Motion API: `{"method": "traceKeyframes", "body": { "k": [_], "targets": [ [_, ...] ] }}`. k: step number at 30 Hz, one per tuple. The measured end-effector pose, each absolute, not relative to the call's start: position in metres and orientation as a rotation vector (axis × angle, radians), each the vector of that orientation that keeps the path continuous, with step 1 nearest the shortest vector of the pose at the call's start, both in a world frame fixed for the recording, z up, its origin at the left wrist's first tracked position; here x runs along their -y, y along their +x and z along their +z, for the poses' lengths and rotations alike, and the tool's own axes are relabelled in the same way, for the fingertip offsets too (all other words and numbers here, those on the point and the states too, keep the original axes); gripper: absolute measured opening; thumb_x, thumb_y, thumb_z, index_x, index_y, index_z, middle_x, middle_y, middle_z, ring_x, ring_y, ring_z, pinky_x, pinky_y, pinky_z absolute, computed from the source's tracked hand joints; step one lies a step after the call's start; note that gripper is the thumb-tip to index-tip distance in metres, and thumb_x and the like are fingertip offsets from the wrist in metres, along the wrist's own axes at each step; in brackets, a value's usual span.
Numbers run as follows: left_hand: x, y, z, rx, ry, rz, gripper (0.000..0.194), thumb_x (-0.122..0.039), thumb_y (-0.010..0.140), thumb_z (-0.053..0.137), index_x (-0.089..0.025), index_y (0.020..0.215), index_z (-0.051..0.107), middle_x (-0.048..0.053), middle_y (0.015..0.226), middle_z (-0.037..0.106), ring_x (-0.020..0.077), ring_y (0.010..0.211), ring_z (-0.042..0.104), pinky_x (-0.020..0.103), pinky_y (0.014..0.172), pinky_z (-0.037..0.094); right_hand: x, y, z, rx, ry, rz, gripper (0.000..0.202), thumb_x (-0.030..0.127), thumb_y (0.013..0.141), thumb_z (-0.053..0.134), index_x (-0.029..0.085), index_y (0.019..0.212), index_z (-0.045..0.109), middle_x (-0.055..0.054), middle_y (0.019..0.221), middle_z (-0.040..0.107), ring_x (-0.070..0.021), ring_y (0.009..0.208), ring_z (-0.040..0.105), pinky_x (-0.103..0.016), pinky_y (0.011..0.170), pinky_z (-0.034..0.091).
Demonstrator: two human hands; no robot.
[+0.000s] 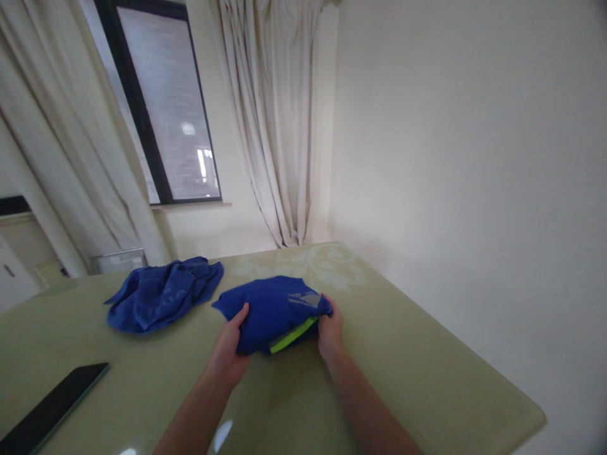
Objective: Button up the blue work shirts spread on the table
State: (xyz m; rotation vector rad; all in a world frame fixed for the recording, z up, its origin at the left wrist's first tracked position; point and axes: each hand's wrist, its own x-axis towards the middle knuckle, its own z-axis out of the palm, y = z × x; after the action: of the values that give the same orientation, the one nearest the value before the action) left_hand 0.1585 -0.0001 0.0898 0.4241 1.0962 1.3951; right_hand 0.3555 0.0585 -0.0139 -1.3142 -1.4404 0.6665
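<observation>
A blue garment (270,309) with a grey print and a bright yellow-green stripe is bundled between my two hands, just over the table. My left hand (232,351) grips its near left side, thumb on top and the other fingers hidden beneath. At the right end, my right hand (331,328) is closed on the edge beside the grey print. Whether the bundle touches the tabletop I cannot tell. To the left, a crumpled darker blue cloth (161,297) lies on the table, apart from both hands.
The pale green table (417,373) has a glossy top and a rounded right corner. A flat black device (57,404) lies at the near left. Behind stand a curtain (275,126) and a dark-framed window (165,101); a bare wall (474,158) runs along the right.
</observation>
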Motion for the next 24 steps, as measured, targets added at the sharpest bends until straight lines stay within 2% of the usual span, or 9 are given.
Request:
{"method": "traceKeyframes", "body": {
  "k": [4, 7, 10, 12, 14, 15, 17, 20, 24],
  "targets": [
    [0.000, 0.129, 0.033, -1.285, 0.408, 1.281, 0.055, -0.025, 0.091, 0.071, -0.018, 0.143, 0.054, 0.014, 0.124, 0.075, 0.0271, 0.109, 0.074, 0.039, 0.095, 0.062, -0.070, 0.372, -0.015, 1.274, -1.335, 0.649, 0.065, 0.016, 0.073, 0.042, 0.017, 0.135, 0.062, -0.009, 0.133, 0.068, -0.0261, 0.130, 0.059, -0.043, 0.115, 0.042],
    [0.004, 0.123, 0.035, -1.195, 0.445, 1.358, 0.052, -0.021, 0.089, 0.073, -0.020, 0.140, 0.058, 0.012, 0.124, 0.076, 0.0270, 0.107, 0.075, 0.040, 0.095, 0.062, -0.070, 0.382, -0.009, 1.336, -1.269, 0.681, 0.062, 0.013, 0.067, 0.043, 0.021, 0.122, 0.070, -0.007, 0.124, 0.074, -0.0248, 0.120, 0.066, -0.043, 0.109, 0.048],
    [0.006, 0.122, 0.055, -0.999, 0.386, 1.415, 0.050, -0.018, 0.090, 0.069, -0.019, 0.139, 0.060, 0.012, 0.120, 0.077, 0.0274, 0.104, 0.076, 0.041, 0.095, 0.062, -0.062, 0.385, 0.000, 1.474, -1.214, 0.699, 0.050, 0.014, 0.065, 0.051, 0.022, 0.108, 0.075, -0.007, 0.109, 0.078, -0.0282, 0.108, 0.071, -0.044, 0.100, 0.054],
    [0.007, 0.119, 0.063, -0.948, 0.287, 1.442, 0.049, -0.018, 0.091, 0.066, -0.018, 0.140, 0.060, 0.013, 0.115, 0.079, 0.0285, 0.101, 0.077, 0.043, 0.094, 0.063, -0.051, 0.380, 0.007, 1.547, -1.204, 0.670, 0.046, 0.015, 0.060, 0.062, 0.022, 0.103, 0.076, -0.009, 0.113, 0.076, -0.0317, 0.113, 0.068, -0.045, 0.104, 0.051],
    [0.007, 0.117, 0.064, -0.950, 0.227, 1.464, 0.050, -0.019, 0.091, 0.063, -0.018, 0.141, 0.058, 0.012, 0.113, 0.079, 0.0289, 0.098, 0.078, 0.045, 0.092, 0.063, -0.039, 0.371, 0.014, 1.652, -1.184, 0.605, 0.059, 0.013, 0.057, 0.067, 0.023, 0.114, 0.073, -0.010, 0.132, 0.068, -0.0325, 0.125, 0.061, -0.046, 0.111, 0.045],
    [0.008, 0.116, 0.062, -0.964, 0.223, 1.467, 0.050, -0.020, 0.091, 0.063, -0.018, 0.141, 0.058, 0.012, 0.112, 0.080, 0.0288, 0.096, 0.078, 0.046, 0.091, 0.064, -0.034, 0.366, 0.016, 1.710, -1.165, 0.571, 0.066, 0.011, 0.058, 0.065, 0.024, 0.122, 0.071, -0.009, 0.137, 0.065, -0.0309, 0.128, 0.059, -0.046, 0.114, 0.042],
    [0.008, 0.116, 0.056, -1.005, 0.247, 1.440, 0.048, -0.023, 0.091, 0.063, -0.017, 0.139, 0.060, 0.012, 0.111, 0.080, 0.0284, 0.095, 0.079, 0.046, 0.091, 0.064, -0.029, 0.358, 0.018, 1.772, -1.116, 0.528, 0.068, 0.009, 0.063, 0.057, 0.026, 0.129, 0.067, -0.007, 0.135, 0.067, -0.0266, 0.125, 0.062, -0.045, 0.113, 0.043],
    [0.006, 0.120, 0.045, -1.080, 0.388, 1.342, 0.047, -0.026, 0.088, 0.070, -0.017, 0.133, 0.063, 0.013, 0.115, 0.078, 0.0274, 0.100, 0.077, 0.043, 0.096, 0.061, -0.034, 0.357, 0.012, 1.526, -1.097, 0.526, 0.051, 0.014, 0.075, 0.053, 0.023, 0.122, 0.070, -0.008, 0.118, 0.075, -0.0261, 0.112, 0.069, -0.045, 0.105, 0.050],
    [0.002, 0.128, 0.038, -1.227, 0.534, 1.264, 0.051, -0.028, 0.081, 0.079, -0.017, 0.129, 0.064, 0.012, 0.120, 0.077, 0.0245, 0.106, 0.075, 0.036, 0.101, 0.058, -0.048, 0.372, 0.002, 1.320, -1.138, 0.627, 0.043, 0.020, 0.082, 0.053, 0.024, 0.121, 0.072, -0.008, 0.118, 0.075, -0.0281, 0.110, 0.070, -0.046, 0.102, 0.053]
  ]
}}
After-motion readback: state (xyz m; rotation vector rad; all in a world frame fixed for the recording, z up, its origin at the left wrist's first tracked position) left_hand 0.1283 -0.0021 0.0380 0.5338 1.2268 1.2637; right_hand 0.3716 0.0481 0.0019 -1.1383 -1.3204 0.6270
